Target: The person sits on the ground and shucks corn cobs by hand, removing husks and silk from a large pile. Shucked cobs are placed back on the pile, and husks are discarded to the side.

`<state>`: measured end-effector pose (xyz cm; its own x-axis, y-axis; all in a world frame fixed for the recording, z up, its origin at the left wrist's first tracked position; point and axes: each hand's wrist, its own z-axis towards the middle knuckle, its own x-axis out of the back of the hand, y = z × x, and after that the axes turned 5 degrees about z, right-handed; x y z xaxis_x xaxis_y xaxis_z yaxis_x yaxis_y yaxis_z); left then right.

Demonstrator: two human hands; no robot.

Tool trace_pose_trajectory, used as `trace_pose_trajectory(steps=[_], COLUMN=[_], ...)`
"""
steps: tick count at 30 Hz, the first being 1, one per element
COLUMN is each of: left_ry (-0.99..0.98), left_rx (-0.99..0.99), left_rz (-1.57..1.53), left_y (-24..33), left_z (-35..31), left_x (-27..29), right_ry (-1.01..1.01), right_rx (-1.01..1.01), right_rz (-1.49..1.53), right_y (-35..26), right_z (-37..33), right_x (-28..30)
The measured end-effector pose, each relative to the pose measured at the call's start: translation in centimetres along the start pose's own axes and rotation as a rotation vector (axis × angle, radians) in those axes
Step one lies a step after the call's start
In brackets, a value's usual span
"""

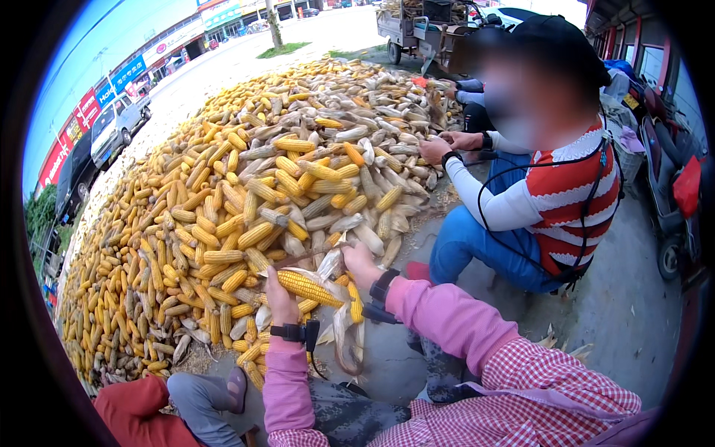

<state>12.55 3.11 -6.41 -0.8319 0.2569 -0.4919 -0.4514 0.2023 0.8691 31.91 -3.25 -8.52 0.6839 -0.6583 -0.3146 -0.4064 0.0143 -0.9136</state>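
In front of me a yellow ear of corn lies slantwise between my hands. My left hand is closed on its left end. Pale husk leaves are peeled back at the ear's right end, some of them hanging down. My right hand is closed at the upper husk leaves, though its fingertips are partly hidden. Just beyond both hands rises a big corn pile, with bare yellow ears on the left and ears still in dry husks toward the right.
On my right a person in a red and white striped top sits close, hands at the pile. A person's bent leg and sandal show at lower left. Scooters stand at far right, a cargo tricycle and a parked van beyond the pile.
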Motion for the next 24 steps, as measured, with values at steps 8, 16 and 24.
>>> trace_pose_trajectory(steps=[8, 16, 24], left_ry=[0.246, 0.268, 0.309], left_rx=[-0.144, -0.290, -0.348], left_rz=[0.388, 0.608, 0.750], left_y=[-1.3, -1.6, -3.2], left_z=[2.0, 1.7, 2.3], left_x=[3.4, 1.7, 0.2], right_ry=[0.010, -0.583, -0.521], right_rx=[0.742, 0.472, 0.352], right_rz=[-0.924, -0.751, -0.799], right_y=[-3.5, -2.0, 1.6], right_z=[-5.5, -9.0, -6.8], right_x=[-1.5, -4.2, -4.1])
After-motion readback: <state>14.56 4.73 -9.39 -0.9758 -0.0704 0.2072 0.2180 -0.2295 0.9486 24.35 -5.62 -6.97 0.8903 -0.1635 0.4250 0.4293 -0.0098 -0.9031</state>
